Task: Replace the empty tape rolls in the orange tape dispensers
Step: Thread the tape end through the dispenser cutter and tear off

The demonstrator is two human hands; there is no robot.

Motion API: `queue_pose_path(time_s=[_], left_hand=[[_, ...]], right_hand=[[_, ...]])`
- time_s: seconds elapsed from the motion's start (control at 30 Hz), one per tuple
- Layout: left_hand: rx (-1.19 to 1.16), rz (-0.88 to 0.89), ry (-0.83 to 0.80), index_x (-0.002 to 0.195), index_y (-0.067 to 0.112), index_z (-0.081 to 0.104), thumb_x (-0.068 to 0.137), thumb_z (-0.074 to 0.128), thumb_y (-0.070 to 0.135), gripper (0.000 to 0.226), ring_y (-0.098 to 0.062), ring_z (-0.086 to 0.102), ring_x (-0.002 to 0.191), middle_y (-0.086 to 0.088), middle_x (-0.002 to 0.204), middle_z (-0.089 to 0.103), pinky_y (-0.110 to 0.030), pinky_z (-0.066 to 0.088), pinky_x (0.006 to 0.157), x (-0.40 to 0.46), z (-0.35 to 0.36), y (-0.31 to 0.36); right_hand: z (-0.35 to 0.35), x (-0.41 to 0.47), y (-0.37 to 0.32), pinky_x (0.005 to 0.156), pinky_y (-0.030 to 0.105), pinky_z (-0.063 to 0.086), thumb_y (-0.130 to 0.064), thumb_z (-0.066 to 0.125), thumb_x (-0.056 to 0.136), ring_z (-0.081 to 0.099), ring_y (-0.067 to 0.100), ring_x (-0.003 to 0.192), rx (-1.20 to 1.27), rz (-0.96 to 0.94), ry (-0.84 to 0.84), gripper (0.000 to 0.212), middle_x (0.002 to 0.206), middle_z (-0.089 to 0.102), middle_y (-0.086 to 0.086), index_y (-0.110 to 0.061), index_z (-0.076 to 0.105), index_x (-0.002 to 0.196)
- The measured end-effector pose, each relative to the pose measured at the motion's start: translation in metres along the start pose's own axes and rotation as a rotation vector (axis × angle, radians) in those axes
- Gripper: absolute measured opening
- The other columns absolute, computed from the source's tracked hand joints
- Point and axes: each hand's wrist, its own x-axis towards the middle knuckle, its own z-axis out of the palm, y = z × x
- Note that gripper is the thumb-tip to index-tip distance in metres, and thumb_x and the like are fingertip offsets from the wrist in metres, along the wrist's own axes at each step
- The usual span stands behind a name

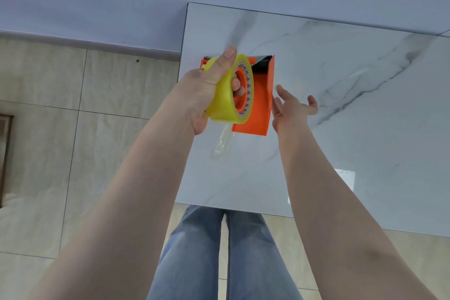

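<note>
The left hand (207, 90) grips the yellow tape roll (230, 95) – light, stiff, probably slick, best held rim-and-core – over the orange dispenser (258, 102) on the marble table (341, 105), while the right hand (291, 111), fingers spread, holds nothing beside the dispenser.

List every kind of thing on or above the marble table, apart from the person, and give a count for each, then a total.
Yellow tape roll, held in the left hand: 1
Orange tape dispenser, beside the open right hand: 1
Loose strip of clear tape hanging below the roll: 1
Total: 3
</note>
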Motion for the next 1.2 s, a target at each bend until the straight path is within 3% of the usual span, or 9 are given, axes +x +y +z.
queue_pose_path(time_s=[0.2,0.37,0.67,0.77,0.83,0.93,1.0,1.13,1.2], left_hand=[[0.01,-0.032,0.022,0.111,0.003,0.067,0.083,0.061,0.056,0.061,-0.012,0.062,0.061,0.005,0.056,0.061,-0.027,0.052,0.067,-0.004,0.0,-0.009],[0.006,-0.015,0.015,0.124,0.001,0.063,0.084,0.059,0.057,0.069,-0.011,0.062,0.062,0.006,0.058,0.06,-0.024,0.052,0.064,-0.005,-0.002,-0.01],[-0.032,0.01,0.093,0.083,0.014,0.065,0.086,0.06,0.053,0.04,-0.011,0.064,0.062,0.005,0.056,0.062,-0.029,0.054,0.07,-0.012,0.003,-0.003],[-0.065,0.017,0.076,0.084,0.012,0.064,0.088,0.058,0.052,0.041,-0.01,0.063,0.06,0.006,0.055,0.06,-0.028,0.055,0.069,-0.014,0.004,-0.003],[-0.087,0.022,0.065,0.084,0.011,0.063,0.089,0.058,0.052,0.041,-0.011,0.062,0.06,0.005,0.054,0.059,-0.029,0.055,0.071,-0.015,0.006,-0.004],[-0.085,0.017,0.04,0.091,0.009,0.064,0.089,0.057,0.052,0.043,-0.012,0.062,0.061,0.006,0.054,0.059,-0.031,0.054,0.074,-0.016,0.009,-0.005],[-0.08,0.008,0.015,0.1,0.007,0.065,0.089,0.056,0.053,0.048,-0.01,0.061,0.059,0.007,0.054,0.057,-0.03,0.052,0.072,-0.018,0.01,-0.005],[-0.071,-0.001,-0.018,0.109,0.003,0.065,0.089,0.055,0.054,0.056,-0.01,0.06,0.059,0.007,0.055,0.057,-0.031,0.051,0.073,-0.018,0.01,-0.008],[-0.074,-0.003,0.012,0.094,0.009,0.064,0.09,0.056,0.052,0.044,-0.011,0.06,0.059,0.006,0.055,0.057,-0.03,0.053,0.072,-0.018,0.009,-0.006]], right_hand=[[-0.005,0.008,0.008,0.066,0.018,0.055,0.014,0.056,0.08,0.072,0.015,0.064,-0.078,-0.157,-0.08,0.063,0.135,0.045,0.013,-0.035,0.029,0.111],[-0.003,0.007,0.006,0.064,0.018,0.051,0.013,0.053,0.08,0.06,0.018,0.066,-0.138,-0.164,-0.148,0.054,0.125,0.05,0.014,-0.029,0.027,0.103],[-0.002,-0.003,0.0,0.046,0.012,0.034,0.01,0.05,0.092,0.065,0.007,0.056,-0.051,-0.064,-0.248,0.049,0.11,0.054,0.011,-0.028,0.026,0.113],[-0.006,0.001,-0.005,0.049,0.017,0.036,0.011,0.046,0.09,0.058,0.01,0.047,0.106,0.083,-0.24,0.049,0.083,0.062,0.011,-0.027,0.031,0.116],[-0.009,-0.003,-0.007,0.052,0.021,0.044,0.006,0.047,0.087,0.055,0.013,0.044,0.174,0.241,-0.272,0.025,0.058,0.059,0.003,-0.013,0.044,0.103],[-0.012,-0.018,-0.01,0.055,0.031,0.058,-0.006,0.048,0.09,0.064,0.02,0.051,0.212,0.356,-0.288,0.017,0.072,0.064,0.003,-0.009,0.057,0.077],[-0.014,-0.017,-0.013,0.055,0.031,0.058,-0.004,0.048,0.089,0.067,0.022,0.058,0.316,0.338,-0.279,0.009,0.08,0.066,0.005,-0.009,0.053,0.084],[-0.021,-0.001,-0.015,0.092,0.028,0.051,-0.003,0.052,0.08,0.065,0.022,0.091,0.422,0.382,-0.332,0.02,0.096,0.069,0.008,-0.008,0.051,0.099],[-0.025,0.002,-0.016,0.081,0.027,0.057,-0.003,0.061,0.078,0.068,0.024,0.087,0.428,0.39,-0.42,0.027,0.099,0.07,0.013,-0.005,0.051,0.104]])
